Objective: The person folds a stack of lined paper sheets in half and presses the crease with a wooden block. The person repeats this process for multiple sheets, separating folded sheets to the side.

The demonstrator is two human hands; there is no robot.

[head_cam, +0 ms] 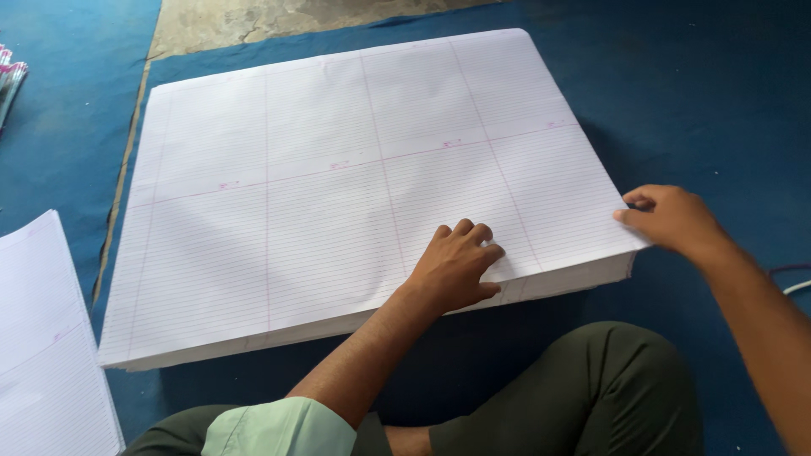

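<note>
Knee: closest to me was my bent leg in dark green trousers (pixel 591 388), crossed on the blue mat (pixel 701 101), with a pale green sleeve (pixel 279 426) rolled at my left elbow.
Stack: a thick pile of large ruled sheets (pixel 338 177) lay flat on the mat just in front of my legs, its near edge toward me and its far corner reaching almost to the bare concrete (pixel 253 21).
Progress: as I judged it, little was done yet; the top sheet lay flat and smooth over the pile, with no fold or lifted part that I could see. Only its near right corner was being worked, so nearly all the handling was left.
Left hand: my left hand (pixel 456 266) rested palm down on the top sheet near the front edge, fingers curled under loosely, pressing the paper and gripping nothing.
Right hand: my right hand (pixel 667 215) was at the stack's right corner, fingers drawn close, thumb and fingertips touching the sheet's edge. Whether it had truly pinched a sheet I could not tell.
Side pile: a second stack of ruled sheets (pixel 46 355) lay well apart on my left, cut off by the frame.
Far left: something striped pink (pixel 10 76) showed at the edge, too little to name.
</note>
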